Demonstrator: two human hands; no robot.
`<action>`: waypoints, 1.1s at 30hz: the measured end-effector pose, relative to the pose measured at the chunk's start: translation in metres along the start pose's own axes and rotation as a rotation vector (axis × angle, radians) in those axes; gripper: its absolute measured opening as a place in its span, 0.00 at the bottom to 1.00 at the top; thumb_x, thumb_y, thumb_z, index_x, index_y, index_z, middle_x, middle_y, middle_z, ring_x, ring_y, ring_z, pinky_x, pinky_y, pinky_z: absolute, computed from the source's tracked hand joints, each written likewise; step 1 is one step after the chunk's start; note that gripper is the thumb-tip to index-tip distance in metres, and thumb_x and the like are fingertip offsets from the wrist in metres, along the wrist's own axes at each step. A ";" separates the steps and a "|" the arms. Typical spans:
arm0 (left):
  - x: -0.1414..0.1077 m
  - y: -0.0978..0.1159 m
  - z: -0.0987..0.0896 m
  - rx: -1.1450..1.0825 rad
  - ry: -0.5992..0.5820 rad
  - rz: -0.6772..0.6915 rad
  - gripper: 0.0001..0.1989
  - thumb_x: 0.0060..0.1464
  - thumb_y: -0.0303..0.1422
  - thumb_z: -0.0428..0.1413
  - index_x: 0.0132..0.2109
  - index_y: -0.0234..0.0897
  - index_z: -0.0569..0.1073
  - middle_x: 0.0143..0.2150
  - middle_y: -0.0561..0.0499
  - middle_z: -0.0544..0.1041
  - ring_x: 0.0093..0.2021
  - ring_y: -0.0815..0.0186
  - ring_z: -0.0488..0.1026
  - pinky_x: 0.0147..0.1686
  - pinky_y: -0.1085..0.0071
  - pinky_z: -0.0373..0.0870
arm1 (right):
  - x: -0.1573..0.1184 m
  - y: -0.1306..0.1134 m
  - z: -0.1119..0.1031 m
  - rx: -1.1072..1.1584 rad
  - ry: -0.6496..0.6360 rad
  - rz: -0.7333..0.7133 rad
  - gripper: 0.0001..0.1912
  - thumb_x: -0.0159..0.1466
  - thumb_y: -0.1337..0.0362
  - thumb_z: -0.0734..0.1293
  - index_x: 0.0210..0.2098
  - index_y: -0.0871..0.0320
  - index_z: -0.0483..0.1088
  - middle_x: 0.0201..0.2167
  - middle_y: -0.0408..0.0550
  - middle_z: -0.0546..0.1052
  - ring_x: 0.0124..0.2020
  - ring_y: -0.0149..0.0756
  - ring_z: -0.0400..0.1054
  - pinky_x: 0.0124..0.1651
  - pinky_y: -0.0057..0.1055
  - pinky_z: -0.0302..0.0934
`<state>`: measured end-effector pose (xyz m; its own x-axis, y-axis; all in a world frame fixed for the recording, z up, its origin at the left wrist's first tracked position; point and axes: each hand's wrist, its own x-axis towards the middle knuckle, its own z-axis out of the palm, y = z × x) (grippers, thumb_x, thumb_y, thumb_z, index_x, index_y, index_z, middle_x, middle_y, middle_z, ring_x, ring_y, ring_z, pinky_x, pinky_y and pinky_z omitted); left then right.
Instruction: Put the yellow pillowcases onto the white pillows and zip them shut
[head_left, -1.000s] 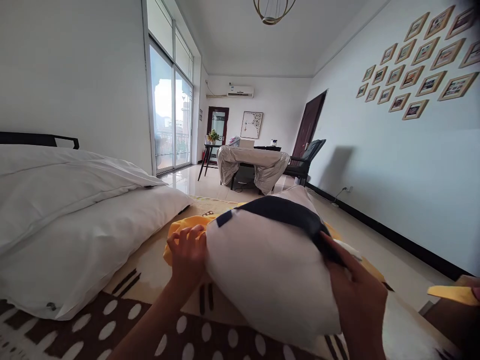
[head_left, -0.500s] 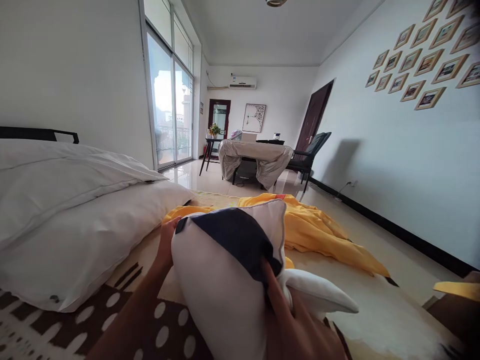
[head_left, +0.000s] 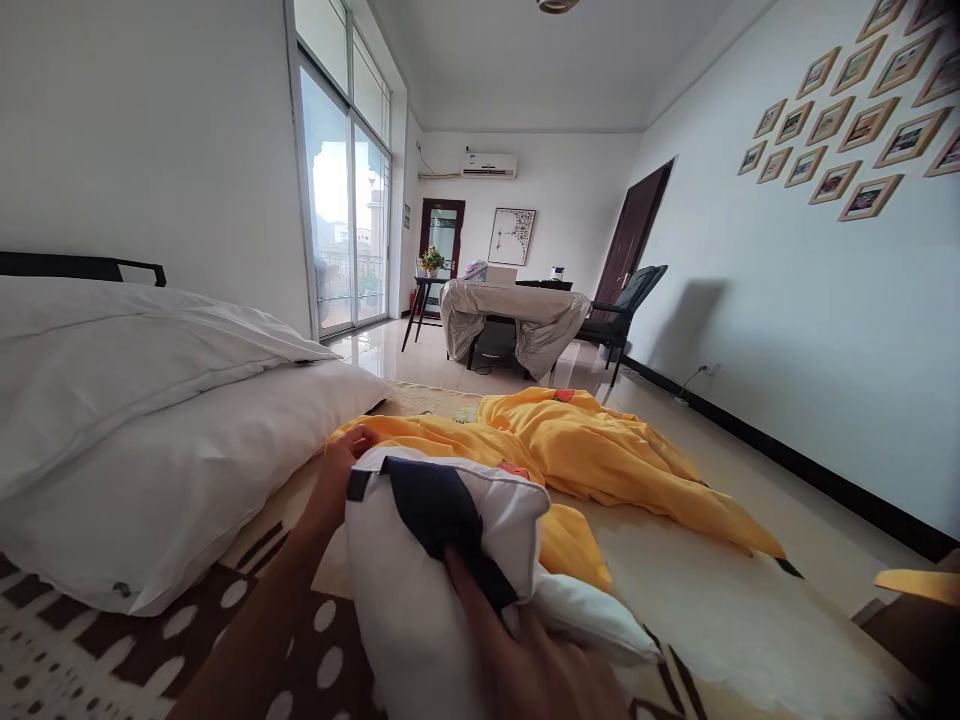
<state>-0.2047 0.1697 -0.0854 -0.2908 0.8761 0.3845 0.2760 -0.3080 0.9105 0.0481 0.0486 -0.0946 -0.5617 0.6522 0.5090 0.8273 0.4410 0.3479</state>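
Observation:
A white pillow (head_left: 420,630) with piped edges and a navy band (head_left: 435,505) across its top stands in front of me, its far corner bent over. My left hand (head_left: 349,460) grips its upper left edge, the fingers curled at the corner and partly hidden behind it. At the near right side, my right hand (head_left: 532,660) is closed on the pillow, with a finger pressed against the navy band; the other fingers are partly out of sight. Another white corner of fabric sticks out to the right of that hand.
Two white pillows (head_left: 187,440) are stacked on the left of the bed. Crumpled yellow cloth (head_left: 600,450) lies beyond the pillow on the patterned bedsheet (head_left: 330,640). Farther off are a covered table (head_left: 517,305) and a dark chair (head_left: 626,305).
The pillow's far corner has dropped and folded toward me, uncovering more yellow cloth. My right hand has moved left along with the navy band. My left hand stays at the upper left edge.

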 end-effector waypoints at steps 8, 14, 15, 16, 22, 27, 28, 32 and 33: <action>0.000 0.012 0.000 0.183 -0.023 0.011 0.08 0.34 0.35 0.56 0.21 0.37 0.63 0.19 0.57 0.65 0.24 0.69 0.61 0.24 0.74 0.55 | 0.010 0.000 0.020 0.088 -0.133 -0.052 0.48 0.47 0.73 0.63 0.66 0.45 0.52 0.25 0.43 0.77 0.17 0.36 0.70 0.18 0.29 0.47; -0.026 0.038 0.015 0.377 -0.127 0.174 0.05 0.35 0.29 0.52 0.23 0.38 0.62 0.21 0.59 0.63 0.25 0.70 0.59 0.28 0.74 0.54 | 0.015 -0.004 0.024 0.148 -0.144 -0.208 0.42 0.51 0.72 0.64 0.64 0.45 0.52 0.28 0.40 0.79 0.21 0.35 0.72 0.19 0.33 0.44; -0.030 0.041 0.016 0.404 -0.145 0.195 0.04 0.36 0.29 0.51 0.24 0.38 0.62 0.21 0.59 0.64 0.25 0.69 0.60 0.28 0.73 0.54 | 0.016 -0.006 0.024 0.148 -0.133 -0.232 0.40 0.53 0.71 0.63 0.64 0.45 0.53 0.29 0.40 0.79 0.21 0.35 0.72 0.19 0.33 0.44; -0.033 0.045 0.018 0.422 -0.155 0.207 0.03 0.37 0.29 0.50 0.25 0.38 0.62 0.22 0.58 0.64 0.25 0.69 0.60 0.28 0.73 0.55 | 0.016 -0.010 0.024 0.153 -0.124 -0.250 0.38 0.55 0.71 0.63 0.63 0.45 0.53 0.29 0.40 0.80 0.20 0.34 0.72 0.19 0.33 0.43; -0.051 0.056 0.031 0.346 -0.136 0.238 0.03 0.43 0.29 0.50 0.27 0.39 0.62 0.24 0.57 0.67 0.27 0.68 0.63 0.29 0.73 0.58 | 0.028 -0.025 0.015 0.310 -0.154 -0.257 0.29 0.60 0.69 0.62 0.60 0.46 0.57 0.28 0.41 0.80 0.22 0.36 0.72 0.19 0.31 0.47; -0.070 0.058 0.043 0.456 -0.077 0.554 0.08 0.51 0.26 0.49 0.26 0.39 0.60 0.22 0.56 0.64 0.23 0.70 0.60 0.26 0.73 0.56 | 0.041 -0.020 0.007 0.446 -0.337 -0.214 0.26 0.52 0.73 0.62 0.48 0.46 0.69 0.31 0.41 0.80 0.27 0.39 0.74 0.23 0.30 0.50; -0.073 0.059 0.044 0.492 -0.089 0.665 0.09 0.52 0.25 0.48 0.26 0.39 0.59 0.22 0.56 0.64 0.23 0.70 0.59 0.26 0.73 0.56 | 0.043 -0.016 0.008 0.477 -0.357 -0.176 0.24 0.52 0.74 0.62 0.45 0.47 0.71 0.32 0.42 0.80 0.29 0.39 0.74 0.25 0.30 0.52; -0.073 0.060 0.040 0.689 -0.165 0.956 0.11 0.57 0.23 0.47 0.27 0.38 0.62 0.25 0.54 0.66 0.26 0.68 0.61 0.27 0.71 0.57 | 0.047 0.007 0.017 0.564 -0.307 0.034 0.22 0.58 0.74 0.58 0.44 0.50 0.74 0.39 0.47 0.80 0.39 0.39 0.74 0.35 0.30 0.59; -0.071 0.060 0.037 0.735 -0.190 0.975 0.11 0.59 0.24 0.47 0.27 0.37 0.63 0.26 0.53 0.66 0.27 0.68 0.62 0.28 0.71 0.59 | 0.047 0.014 0.019 0.587 -0.285 0.076 0.23 0.59 0.74 0.57 0.48 0.49 0.73 0.41 0.47 0.79 0.41 0.38 0.73 0.37 0.29 0.59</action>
<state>-0.1333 0.1031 -0.0639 0.4454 0.4563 0.7703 0.7697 -0.6346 -0.0692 0.0332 0.0969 -0.0806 -0.5454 0.7973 0.2584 0.7741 0.5974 -0.2094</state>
